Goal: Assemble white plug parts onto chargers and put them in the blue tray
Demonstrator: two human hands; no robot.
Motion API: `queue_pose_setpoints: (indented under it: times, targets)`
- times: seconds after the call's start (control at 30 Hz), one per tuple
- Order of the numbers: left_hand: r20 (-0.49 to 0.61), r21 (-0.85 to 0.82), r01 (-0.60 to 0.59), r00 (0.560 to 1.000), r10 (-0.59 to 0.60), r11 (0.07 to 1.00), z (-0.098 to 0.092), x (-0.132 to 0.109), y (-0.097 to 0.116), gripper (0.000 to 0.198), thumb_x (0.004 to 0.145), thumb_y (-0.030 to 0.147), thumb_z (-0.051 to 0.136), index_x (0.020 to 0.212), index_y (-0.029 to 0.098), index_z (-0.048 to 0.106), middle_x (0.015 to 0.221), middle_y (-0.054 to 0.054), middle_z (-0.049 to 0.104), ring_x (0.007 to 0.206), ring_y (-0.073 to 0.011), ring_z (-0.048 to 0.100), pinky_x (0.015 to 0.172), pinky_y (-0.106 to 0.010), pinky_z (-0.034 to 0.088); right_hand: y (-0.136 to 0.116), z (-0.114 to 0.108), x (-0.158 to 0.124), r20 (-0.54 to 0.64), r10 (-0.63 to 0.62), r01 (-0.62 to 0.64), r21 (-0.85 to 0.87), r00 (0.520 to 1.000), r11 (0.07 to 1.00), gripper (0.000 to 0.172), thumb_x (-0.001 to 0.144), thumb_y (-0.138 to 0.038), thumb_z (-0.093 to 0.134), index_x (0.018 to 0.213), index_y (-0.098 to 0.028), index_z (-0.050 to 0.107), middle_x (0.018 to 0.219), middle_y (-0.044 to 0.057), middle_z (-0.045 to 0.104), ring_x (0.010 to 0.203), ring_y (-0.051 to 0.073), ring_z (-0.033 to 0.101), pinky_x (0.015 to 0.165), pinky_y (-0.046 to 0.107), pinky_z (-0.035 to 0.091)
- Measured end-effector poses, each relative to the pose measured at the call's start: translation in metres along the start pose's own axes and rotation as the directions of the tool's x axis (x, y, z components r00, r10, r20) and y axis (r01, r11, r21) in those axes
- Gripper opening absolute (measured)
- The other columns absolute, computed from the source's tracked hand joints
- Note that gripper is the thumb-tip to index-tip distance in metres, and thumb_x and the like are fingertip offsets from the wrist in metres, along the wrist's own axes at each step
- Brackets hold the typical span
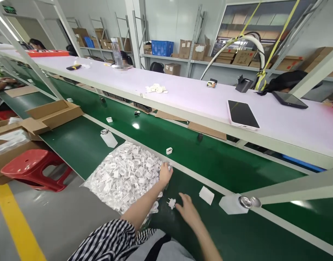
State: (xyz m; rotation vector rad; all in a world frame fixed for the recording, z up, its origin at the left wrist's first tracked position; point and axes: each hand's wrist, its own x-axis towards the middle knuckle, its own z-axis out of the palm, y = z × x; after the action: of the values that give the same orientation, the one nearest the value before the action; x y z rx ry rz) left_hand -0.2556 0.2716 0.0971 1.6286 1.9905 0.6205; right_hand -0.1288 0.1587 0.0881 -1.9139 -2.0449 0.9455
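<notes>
My left hand (165, 174) is at the right edge of a heap of small white plastic parts (125, 170) in a clear plastic bag. Its fingers are curled, and a bit of white shows at their tips, too small to name. On the green surface by my right hand (188, 211) lies a white plug part with prongs (171, 203). That hand is open, thumb and forefinger apart near the plug part. A white rectangular piece (206, 195) lies just beyond it. One white oval part (169, 150) sits on the green belt (144, 130) ahead.
White bottles with metal tops stand left (109, 138) and right (234, 204) of my hands. A phone (243, 114) lies on the raised white shelf (183, 90). At left are an open carton (54, 114) and a red stool (33, 165). Other people sit farther along.
</notes>
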Motion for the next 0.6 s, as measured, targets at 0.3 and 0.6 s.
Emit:
queue_pose_setpoints:
  times: [0.3,0.6]
  targets:
    - [0.189,0.130,0.077,0.977,-0.101,0.988,0.016,0.119,0.010,0.045,0.068,0.017,0.050,0.110,0.014,0.034,0.104,-0.012,0.046,0.081,-0.0204,0.053,0.062,-0.027,0.042,0.026,0.058,0.016,-0.087,-0.011,0.015,0.040,0.996,0.999,0.031,0.070,-0.012,0.038,0.097,-0.018,0.052,0.107,0.012,0.044,0.095,0.023,0.047,0.069,0.030,0.044]
    - [0.403,0.064,-0.217,0.899,0.174,0.974,0.025,0.056,0.026,0.029,0.071,0.020,0.048,0.100,0.018,0.045,0.099,-0.004,0.049,0.084,-0.0138,0.051,0.074,-0.021,0.038,0.036,-0.019,0.016,0.090,0.289,-0.123,0.988,0.953,0.097,0.031,0.061,-0.045,0.055,0.074,-0.019,0.045,0.079,0.003,0.057,0.062,0.015,0.058,0.049,0.021,0.045]
